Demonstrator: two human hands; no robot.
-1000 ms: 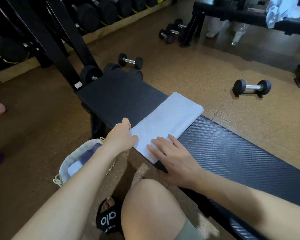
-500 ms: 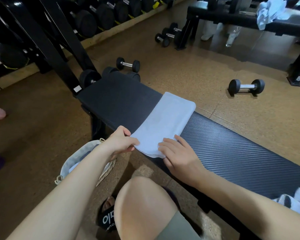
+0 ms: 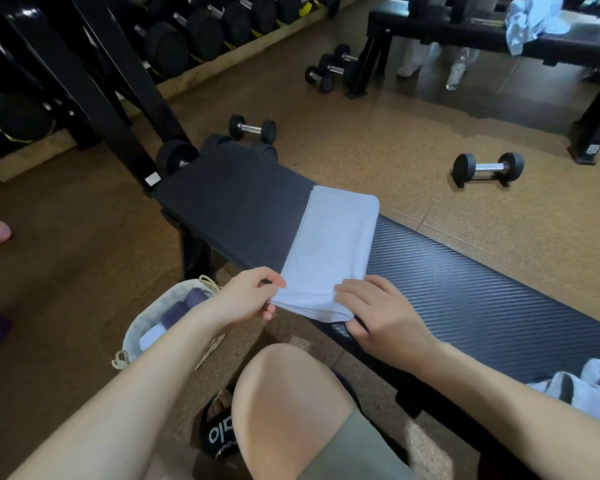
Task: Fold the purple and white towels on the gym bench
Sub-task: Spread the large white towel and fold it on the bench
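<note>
A white towel [image 3: 333,247], folded into a long strip, lies across the black gym bench [image 3: 465,292]. My left hand [image 3: 246,299] pinches the towel's near left corner at the bench's front edge. My right hand [image 3: 378,317] grips the near right corner, fingers on top and thumb underneath. A crumpled pile of pale towels [image 3: 589,386] sits on the bench at the far right. On the floor to the left, a cloth bag [image 3: 142,327] holds rolled purple and white towels [image 3: 177,313].
Dumbbells lie on the cork floor: one [image 3: 487,168] beyond the bench to the right, one [image 3: 252,128] behind its head end. A weight rack [image 3: 174,46] fills the back left. A second bench [image 3: 499,32] with a towel stands at the back right. My knee [image 3: 291,403] is below the bench.
My hands went from lying on the towel's near end to taking hold of its two near corners. The camera view shifted so the towel pile at the right came into sight.
</note>
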